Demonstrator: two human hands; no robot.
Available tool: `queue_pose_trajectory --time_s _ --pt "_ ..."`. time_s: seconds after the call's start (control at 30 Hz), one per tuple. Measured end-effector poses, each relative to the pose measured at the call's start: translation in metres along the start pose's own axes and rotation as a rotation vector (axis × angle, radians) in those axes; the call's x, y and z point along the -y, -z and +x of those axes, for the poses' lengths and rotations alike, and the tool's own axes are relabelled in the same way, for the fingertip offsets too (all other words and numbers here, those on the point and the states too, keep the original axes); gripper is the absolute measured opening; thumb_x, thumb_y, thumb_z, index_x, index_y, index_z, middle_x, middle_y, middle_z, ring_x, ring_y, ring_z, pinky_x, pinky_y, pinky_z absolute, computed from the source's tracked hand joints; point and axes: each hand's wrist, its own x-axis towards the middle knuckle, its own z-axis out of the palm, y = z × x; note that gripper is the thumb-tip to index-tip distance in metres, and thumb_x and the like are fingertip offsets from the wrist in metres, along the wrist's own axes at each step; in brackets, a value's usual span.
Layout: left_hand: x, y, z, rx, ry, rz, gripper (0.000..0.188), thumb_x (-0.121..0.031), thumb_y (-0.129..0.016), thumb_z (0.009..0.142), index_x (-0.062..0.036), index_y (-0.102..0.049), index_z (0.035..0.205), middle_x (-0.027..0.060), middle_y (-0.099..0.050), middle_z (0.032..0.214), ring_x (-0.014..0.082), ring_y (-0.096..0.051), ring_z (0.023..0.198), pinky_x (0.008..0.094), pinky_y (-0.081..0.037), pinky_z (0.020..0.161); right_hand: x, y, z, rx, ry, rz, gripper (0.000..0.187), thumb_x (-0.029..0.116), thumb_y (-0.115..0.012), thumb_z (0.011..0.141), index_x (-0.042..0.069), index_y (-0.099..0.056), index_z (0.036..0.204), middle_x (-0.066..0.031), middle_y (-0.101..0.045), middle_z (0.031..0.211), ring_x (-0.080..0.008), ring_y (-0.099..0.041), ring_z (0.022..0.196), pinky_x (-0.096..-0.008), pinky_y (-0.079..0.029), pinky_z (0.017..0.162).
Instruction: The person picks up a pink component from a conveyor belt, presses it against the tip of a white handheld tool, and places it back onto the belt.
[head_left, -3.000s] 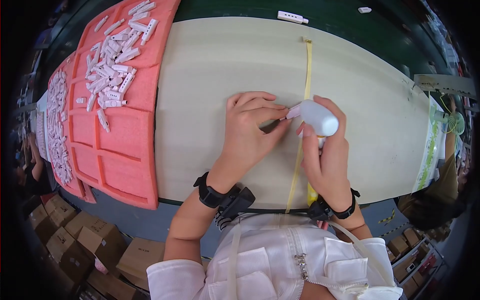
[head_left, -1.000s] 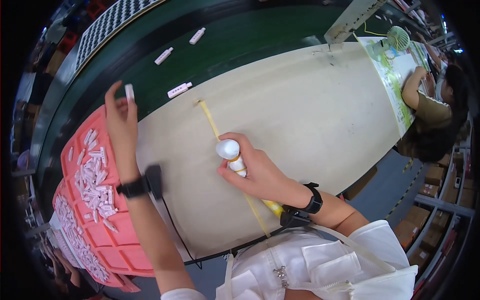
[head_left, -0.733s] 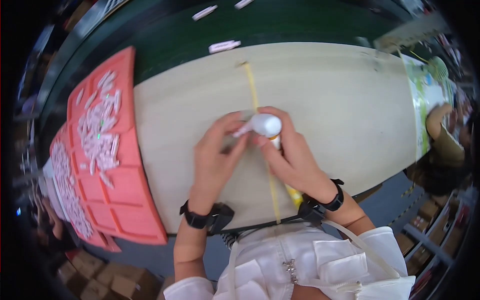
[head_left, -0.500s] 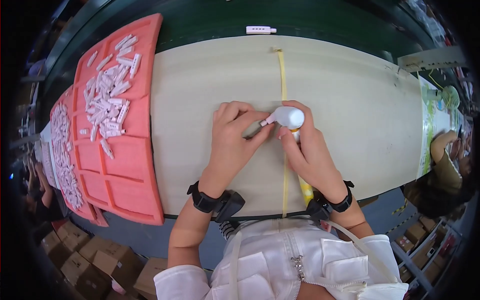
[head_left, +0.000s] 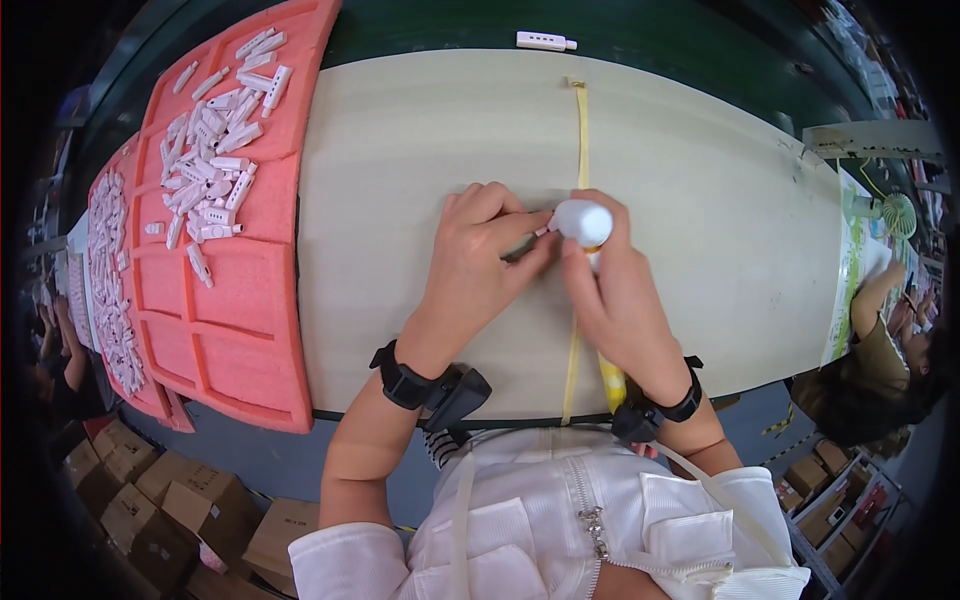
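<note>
My right hand [head_left: 618, 290] is wrapped round a white, round-headed device [head_left: 585, 222] with an orange-yellow band below its head. What the device is, I cannot tell. My left hand [head_left: 490, 240] faces it from the left, thumb and forefinger closed at a small pale pink piece [head_left: 543, 231] beside the device's head. Fingers partly hide this piece, and I cannot tell whether it is joined to the device. Both hands are over the middle of the pale worktop [head_left: 400, 130]. A yellow cylindrical thing [head_left: 612, 385] lies below my right hand, near the front edge.
To the left, a pink foam tray [head_left: 240, 360] bears many small white casings [head_left: 215, 165]; another pink tray [head_left: 160, 400] beyond it holds more. One white casing [head_left: 545, 41] lies past the worktop's far edge. Yellow tape [head_left: 583, 140] crosses the worktop. A person [head_left: 870, 340] is at the right.
The white device's head has turned and shifted slightly up. My left fingers have come closer to it and cover more of the pale pink piece. The whole view has tilted slightly.
</note>
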Motion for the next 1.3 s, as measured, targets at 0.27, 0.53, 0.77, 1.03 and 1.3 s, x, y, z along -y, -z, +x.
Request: queue_pose_trajectory --time_s 0.27,0.53,0.77,1.03,1.3 --pt "-0.024 0.006 0.005 0.030 0.247 -0.418 0.021 0.001 -0.080 0.081 -0.0035 -0.078 0.101 0.0071 -0.074 0.104 0.0163 -0.072 0.090 0.0293 -0.056 0.078 0.007 0.027 0.008 -0.154 -0.339 0.462 0.050 0.018 -0.063 0.102 0.003 -0.040 0.145 -0.0059 -0.065 0.099 -0.0059 -0.054 0.055 -0.0213 -0.041 0.045" --pt "-0.031 0.005 0.001 0.031 0.598 -0.954 0.017 0.005 -0.073 0.090 0.0047 -0.075 0.107 0.0142 -0.075 0.106 0.0143 -0.073 0.092 0.0234 -0.060 0.081 0.007 0.024 0.003 -0.158 -0.245 0.562 0.056 0.018 -0.068 0.099 0.005 -0.040 0.145 -0.0069 -0.062 0.104 -0.0048 -0.052 0.055 -0.0198 -0.041 0.044" --pt "-0.031 0.002 -0.003 -0.021 0.494 -0.829 0.017 0.006 -0.073 0.089 0.0035 -0.076 0.106 0.0123 -0.075 0.102 0.0148 -0.074 0.088 0.0243 -0.061 0.077 -0.001 0.017 0.005 -0.163 -0.185 0.405 0.057 0.018 -0.069 0.098 0.005 -0.040 0.145 -0.0067 -0.063 0.103 -0.0043 -0.051 0.055 -0.0196 -0.042 0.044" --pt "0.045 0.100 0.055 -0.818 0.514 -1.116 0.029 -0.018 -0.058 0.106 0.0053 -0.065 0.121 0.0155 -0.069 0.120 0.0217 -0.070 0.108 0.0311 -0.058 0.092 0.005 0.026 0.007 -0.086 -0.283 0.586 0.057 0.014 -0.068 0.099 0.007 -0.036 0.146 -0.0053 -0.064 0.101 -0.0040 -0.051 0.056 -0.0199 -0.041 0.045" --pt "0.123 0.094 0.177 -0.287 0.263 0.160 0.035 -0.022 -0.068 0.097 -0.0048 -0.066 0.128 0.0184 -0.067 0.118 0.0275 -0.069 0.090 0.0361 -0.057 0.080 -0.002 0.025 0.006 -0.034 -0.286 0.530 0.055 0.009 -0.066 0.098 0.008 -0.037 0.145 -0.0033 -0.063 0.097 -0.0045 -0.052 0.056 -0.0205 -0.042 0.046"
